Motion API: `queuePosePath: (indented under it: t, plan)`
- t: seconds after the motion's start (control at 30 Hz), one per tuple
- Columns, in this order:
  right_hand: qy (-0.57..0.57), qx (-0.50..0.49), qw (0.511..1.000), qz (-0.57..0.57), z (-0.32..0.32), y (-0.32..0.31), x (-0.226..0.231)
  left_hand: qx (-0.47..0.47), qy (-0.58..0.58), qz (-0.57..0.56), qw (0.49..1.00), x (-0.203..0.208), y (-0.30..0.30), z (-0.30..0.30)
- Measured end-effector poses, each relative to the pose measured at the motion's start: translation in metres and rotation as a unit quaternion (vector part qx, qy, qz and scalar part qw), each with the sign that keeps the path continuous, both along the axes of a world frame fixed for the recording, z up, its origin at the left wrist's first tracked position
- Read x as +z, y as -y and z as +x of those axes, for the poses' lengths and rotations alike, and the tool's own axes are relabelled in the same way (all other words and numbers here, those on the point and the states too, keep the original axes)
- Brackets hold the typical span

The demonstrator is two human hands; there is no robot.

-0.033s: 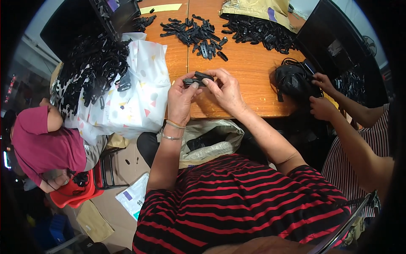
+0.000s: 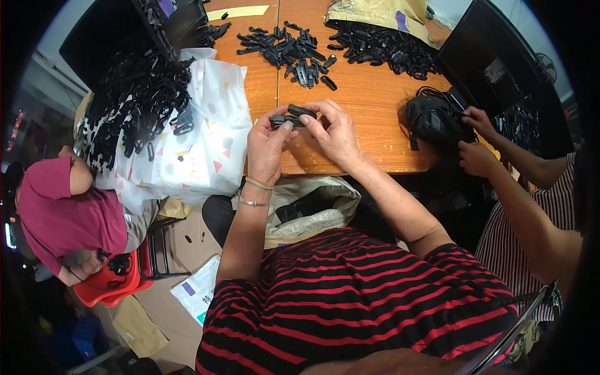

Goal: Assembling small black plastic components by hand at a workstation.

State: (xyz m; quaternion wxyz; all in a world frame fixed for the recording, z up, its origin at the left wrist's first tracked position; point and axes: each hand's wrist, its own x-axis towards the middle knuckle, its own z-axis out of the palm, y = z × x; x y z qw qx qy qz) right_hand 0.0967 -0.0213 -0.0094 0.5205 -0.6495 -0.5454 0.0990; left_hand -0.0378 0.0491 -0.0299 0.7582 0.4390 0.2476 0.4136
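My left hand [image 2: 269, 145] is closed on a small, long black plastic piece [image 2: 279, 119] between thumb and fingers. In my right hand [image 2: 334, 134], another black plastic piece [image 2: 302, 111] is pinched between thumb and fingers. The two pieces meet or overlap in front of me, over the table's near edge; whether they are joined I cannot tell. Beyond my hands, a loose pile of similar black pieces [image 2: 290, 51] lies on the wooden table [image 2: 369, 125].
At left, many black pieces [image 2: 134, 94] lie on a patterned white plastic sheet [image 2: 219, 112]. A paper bag [image 2: 375, 14] and more pieces [image 2: 387, 53] are at the back. A co-worker's hands [image 2: 478, 156] are beside a black mesh bag [image 2: 434, 119]. An open sack [image 2: 319, 215] sits below the table edge.
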Motion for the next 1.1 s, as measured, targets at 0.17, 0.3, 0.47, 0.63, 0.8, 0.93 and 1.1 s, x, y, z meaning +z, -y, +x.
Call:
queuePosePath:
  t: [0.17,0.3,0.47,0.63,0.8,0.93,1.1]
  plan:
    - [0.074,0.027,0.996,0.031,-0.003,0.000,0.013,0.011,0.032,0.046,0.998,0.000,0.001,0.003]
    - [0.070,0.032,0.997,-0.009,0.000,0.000,0.011,0.007,0.008,0.082,0.997,0.002,0.001,0.002]
    - [0.114,0.039,0.993,-0.004,0.003,0.000,0.011,0.005,0.012,0.107,0.994,0.005,0.004,-0.002]
    - [0.082,0.053,0.995,-0.018,-0.002,0.002,0.018,0.049,-0.012,0.176,0.983,0.014,0.012,-0.004]
    - [-0.098,0.067,0.991,-0.057,-0.003,0.000,0.019,0.066,-0.008,0.196,0.978,0.026,0.020,-0.009]
    - [-0.160,0.125,0.973,-0.111,-0.001,0.002,0.017,0.055,-0.033,0.223,0.973,0.029,0.019,-0.014]
    - [-0.157,0.127,0.977,-0.070,-0.002,-0.001,0.010,0.045,-0.028,0.226,0.973,0.026,0.017,-0.014]
